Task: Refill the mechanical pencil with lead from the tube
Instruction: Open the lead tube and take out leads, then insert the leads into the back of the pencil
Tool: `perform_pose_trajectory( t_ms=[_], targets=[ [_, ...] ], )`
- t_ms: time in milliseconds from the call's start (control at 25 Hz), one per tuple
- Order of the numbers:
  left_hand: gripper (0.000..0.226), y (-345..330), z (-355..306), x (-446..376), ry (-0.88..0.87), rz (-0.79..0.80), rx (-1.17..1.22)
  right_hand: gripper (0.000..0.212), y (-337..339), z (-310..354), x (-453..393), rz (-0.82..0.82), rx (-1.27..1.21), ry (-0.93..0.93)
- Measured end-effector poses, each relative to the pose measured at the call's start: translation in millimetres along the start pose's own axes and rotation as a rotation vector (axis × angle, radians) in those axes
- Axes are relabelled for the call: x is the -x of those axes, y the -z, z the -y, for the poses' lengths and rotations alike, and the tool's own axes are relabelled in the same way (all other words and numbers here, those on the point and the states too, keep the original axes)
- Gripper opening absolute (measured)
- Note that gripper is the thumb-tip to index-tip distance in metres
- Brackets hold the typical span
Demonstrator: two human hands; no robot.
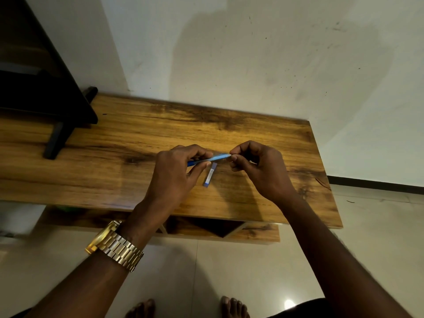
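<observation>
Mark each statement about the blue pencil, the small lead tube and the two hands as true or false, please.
1. The left hand holds the blue plastic mechanical pencil. True.
2. The small blue-and-white lead tube is in the right hand. False: it lies on the brown wooden table.
3. The right hand pinches the pencil's right end. True.
4. A gold metal wristwatch is on the right wrist. False: it is on the left wrist.
5. The pencil rests flat on the table. False: both hands hold it above the table.

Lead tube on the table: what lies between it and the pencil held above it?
Nothing. In the head view, only bare wooden table shows between the lead tube and the pencil held by both hands.
</observation>
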State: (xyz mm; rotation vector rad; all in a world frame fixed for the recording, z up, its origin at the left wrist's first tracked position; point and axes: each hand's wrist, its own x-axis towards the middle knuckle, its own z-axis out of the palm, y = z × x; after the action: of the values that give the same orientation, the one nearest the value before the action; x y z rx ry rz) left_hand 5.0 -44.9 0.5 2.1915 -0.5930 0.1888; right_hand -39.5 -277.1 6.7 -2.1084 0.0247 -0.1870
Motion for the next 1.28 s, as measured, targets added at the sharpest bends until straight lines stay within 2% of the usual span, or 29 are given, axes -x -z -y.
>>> perform_pose_trajectory(
  t_ms=[120,320,480,520,600,640,680,720,800,1120,1280],
  targets=[
    [0.025,4.6,2.7,-0.4,-0.045,0.044,-0.021,0.015,2.1,-2.1,1.7,0.042,0.124,0.043],
    [0.023,12.7,8.7,3.0,-0.025,0.065,0.08,0.011,-0.1,-3.3,3.7,0.071,-0.119,-0.005],
    [0.022,7.4,3.8,2.2,0.035,0.027,0.192,0.027,7.0,0.6,4.0,0.06,-0.298,0.009],
    [0.021,6.2,2.3,0.6,0.052,0.004,0.211,0.028,11.3,0.0,2.7,-0.015,-0.284,0.01],
    [0.021,3.2,-0.3,-1.6,0.08,-0.039,0.227,0.022,24.4,-6.3,1.5,-0.295,-0.169,-0.058],
    [0.022,1.6,-0.5,-1.8,0.096,-0.058,0.233,0.018,31.8,-11.8,2.7,-0.431,-0.05,-0.115],
    [0.024,0.2,0.0,-1.5,0.117,-0.079,0.236,0.016,37.9,-19.2,3.8,-0.499,0.103,-0.172],
    [0.025,-0.3,1.5,-0.8,0.138,-0.102,0.236,0.016,41.4,-26.5,4.0,-0.486,0.245,-0.221],
    [0.027,-0.3,4.2,-1.9,0.155,-0.139,0.23,0.021,41.6,-35.3,1.7,-0.36,0.398,-0.261],
    [0.025,-5.5,0.4,-1.4,0.123,-0.129,0.219,0.024,16.0,-29.2,-4.3,-0.162,0.55,-0.041],
    [0.026,-2.7,5.8,12.8,0.131,-0.104,0.219,0.027,-18.2,-31.1,7.1,-0.042,0.65,-0.042]
  ],
)
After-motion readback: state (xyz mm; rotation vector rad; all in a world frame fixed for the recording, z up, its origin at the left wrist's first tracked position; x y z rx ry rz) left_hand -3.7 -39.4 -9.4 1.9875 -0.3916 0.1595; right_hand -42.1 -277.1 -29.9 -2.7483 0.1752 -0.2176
